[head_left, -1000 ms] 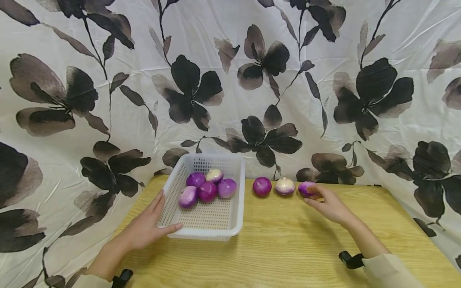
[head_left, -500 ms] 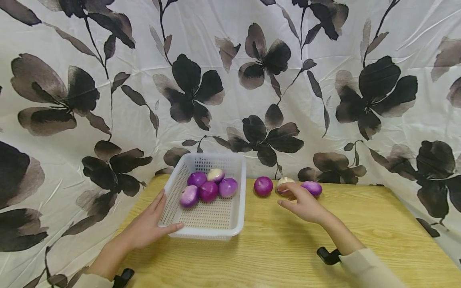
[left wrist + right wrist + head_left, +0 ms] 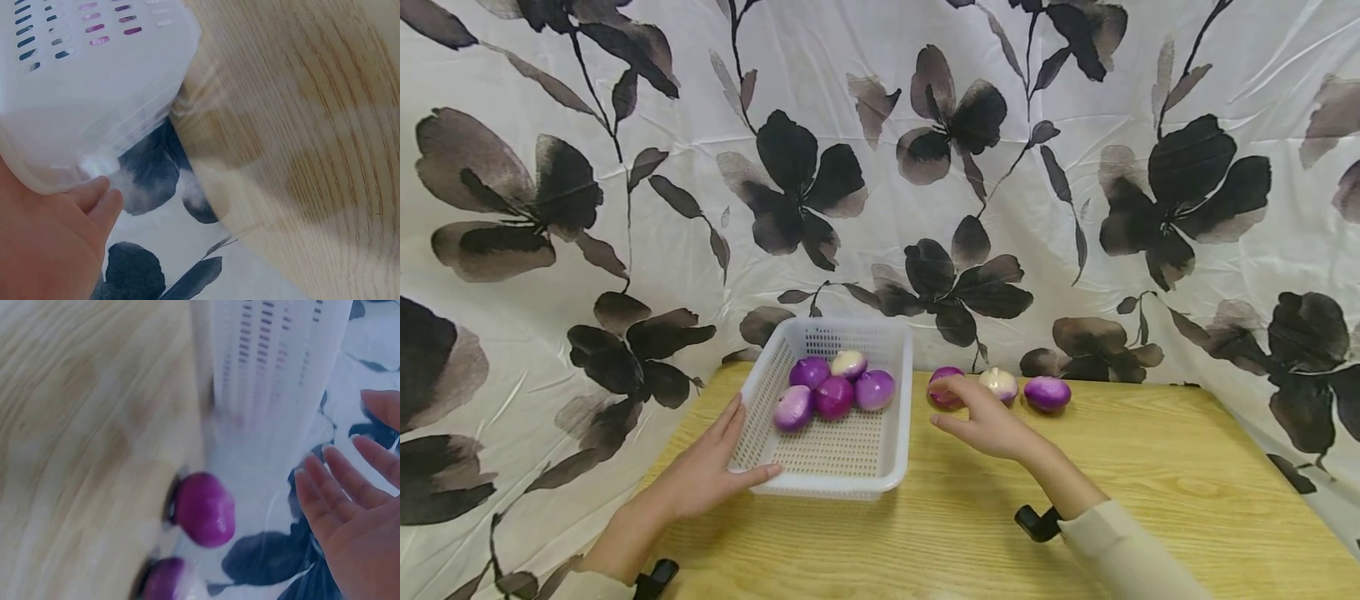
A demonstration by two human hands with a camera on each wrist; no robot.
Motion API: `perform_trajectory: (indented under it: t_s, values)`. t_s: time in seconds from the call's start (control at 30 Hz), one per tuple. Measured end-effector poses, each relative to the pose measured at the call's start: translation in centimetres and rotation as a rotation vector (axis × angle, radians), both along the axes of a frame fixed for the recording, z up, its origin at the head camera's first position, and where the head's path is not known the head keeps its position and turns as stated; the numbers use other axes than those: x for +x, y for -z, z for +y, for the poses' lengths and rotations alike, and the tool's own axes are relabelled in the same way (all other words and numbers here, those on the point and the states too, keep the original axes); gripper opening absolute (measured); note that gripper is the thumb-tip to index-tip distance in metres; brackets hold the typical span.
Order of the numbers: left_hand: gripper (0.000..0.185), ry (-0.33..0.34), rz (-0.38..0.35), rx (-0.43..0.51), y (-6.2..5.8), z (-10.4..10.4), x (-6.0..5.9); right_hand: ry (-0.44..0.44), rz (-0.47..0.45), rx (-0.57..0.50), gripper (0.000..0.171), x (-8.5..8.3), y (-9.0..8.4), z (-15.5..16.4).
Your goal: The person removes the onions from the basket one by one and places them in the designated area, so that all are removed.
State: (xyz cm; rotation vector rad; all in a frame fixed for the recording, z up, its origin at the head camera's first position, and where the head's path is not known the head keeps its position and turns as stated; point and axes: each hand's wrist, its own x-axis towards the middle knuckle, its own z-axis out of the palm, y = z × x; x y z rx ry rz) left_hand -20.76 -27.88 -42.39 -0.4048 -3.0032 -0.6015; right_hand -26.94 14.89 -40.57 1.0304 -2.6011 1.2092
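Observation:
In the head view, my left hand (image 3: 696,471) holds the near left corner of a white plastic basket (image 3: 891,475), thumb along the front rim and fingers against the left side. Several purple and white onions (image 3: 833,398) lie inside. To the basket's right, three more onions stand in a row: a magenta one (image 3: 942,400), a white-topped one (image 3: 1000,385) and a purple one (image 3: 1047,393). My right hand (image 3: 988,421) overlaps the magenta onion in the head view. Its fingers are loosely extended with nothing held; the right wrist view shows a gap between them and the onion (image 3: 205,509).
Everything stands on a light wooden table (image 3: 970,517). A white cloth with a dark flower print (image 3: 955,283) hangs right behind the basket and the onion row. Black straps with camera mounts (image 3: 1037,522) are at both wrists.
My right hand has moved left along the row, from the purple onion past the white-topped one to the magenta one. The onions, basket and left hand stay in place.

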Motion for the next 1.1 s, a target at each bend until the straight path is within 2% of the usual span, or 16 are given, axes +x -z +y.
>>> perform_trajectory:
  t_s: [0.3, 0.53, 0.77, 1.1]
  values:
    - [0.118, 0.001, 0.005, -0.004, -0.1, -0.1, 0.2, -0.064, -0.011, 0.004, 0.043, -0.7, -0.7, -3.3]
    - [0.119, 0.000, 0.004, -0.004, -0.2, -0.2, 0.1, -0.092, 0.028, 0.037, 0.041, -1.7, -1.2, -5.5]
    - [0.118, -0.005, -0.002, -0.001, -0.2, -0.2, 0.1, -0.005, 0.051, 0.140, 0.058, -3.5, -0.9, -7.4]
    - [0.119, 0.002, 0.002, 0.004, -0.2, 0.0, 0.2, 0.113, -0.029, 0.193, 0.097, -5.6, 0.0, -9.4]
